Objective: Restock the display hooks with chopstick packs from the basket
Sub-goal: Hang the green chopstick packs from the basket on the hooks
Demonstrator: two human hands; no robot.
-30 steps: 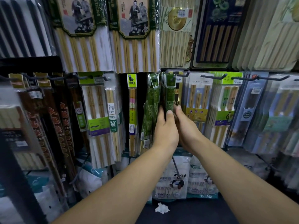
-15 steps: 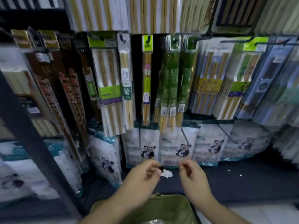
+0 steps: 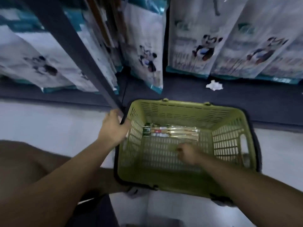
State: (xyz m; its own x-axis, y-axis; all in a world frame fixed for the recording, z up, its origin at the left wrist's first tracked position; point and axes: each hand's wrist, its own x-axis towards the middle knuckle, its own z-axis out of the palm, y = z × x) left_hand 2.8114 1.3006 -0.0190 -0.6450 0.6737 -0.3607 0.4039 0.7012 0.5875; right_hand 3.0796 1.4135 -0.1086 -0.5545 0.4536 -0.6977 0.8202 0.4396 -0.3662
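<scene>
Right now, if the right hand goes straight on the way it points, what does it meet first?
Probably the chopstick packs lying in the basket ahead of the right hand; nothing shows between them, though depth is unclear.

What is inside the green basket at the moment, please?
A few chopstick packs lie flat on the floor of the basket, by its far wall. The right hand is inside too, hiding the floor beneath it.
</scene>
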